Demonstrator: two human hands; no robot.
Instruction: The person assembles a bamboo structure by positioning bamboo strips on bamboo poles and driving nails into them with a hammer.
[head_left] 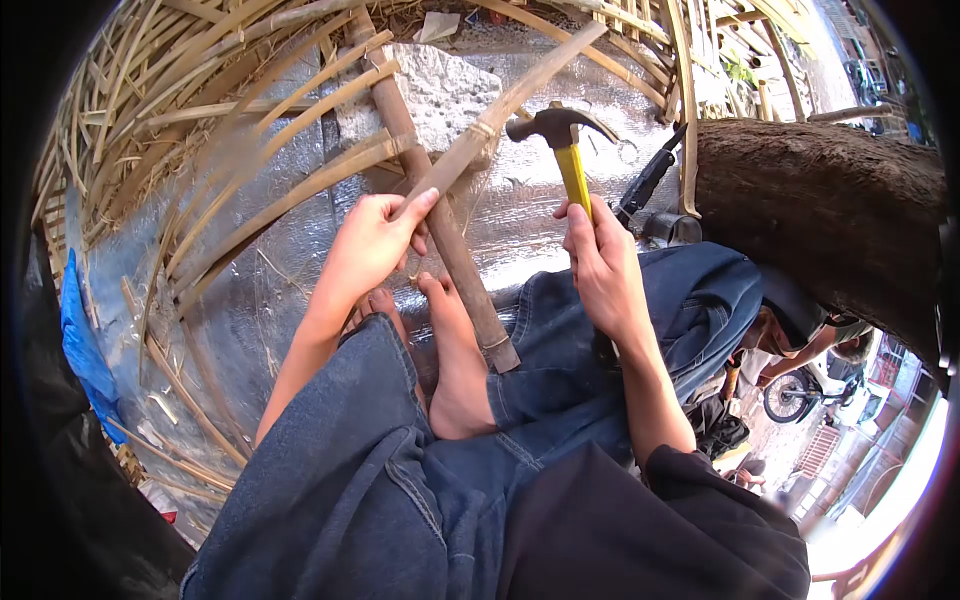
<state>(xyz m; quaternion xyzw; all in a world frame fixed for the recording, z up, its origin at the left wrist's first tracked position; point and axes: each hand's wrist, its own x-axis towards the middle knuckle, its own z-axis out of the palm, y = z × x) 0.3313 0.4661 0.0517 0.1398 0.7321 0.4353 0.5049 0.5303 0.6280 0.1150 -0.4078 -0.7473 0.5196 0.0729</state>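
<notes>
My left hand grips the near end of a flat bamboo strip, which slants up to the right. Below the strip lies a round wooden pole, running from the top down to my lap. My right hand is closed round the yellow handle of a claw hammer, its head raised just right of the strip, apart from it. Behind the pole and strip sits a rough concrete block. My bare feet rest beside the pole.
Split bamboo strips curve across the upper left. A thick log lies at the right, near a black-handled tool. A blue sheet hangs at the far left. Another person and a motorcycle show at lower right.
</notes>
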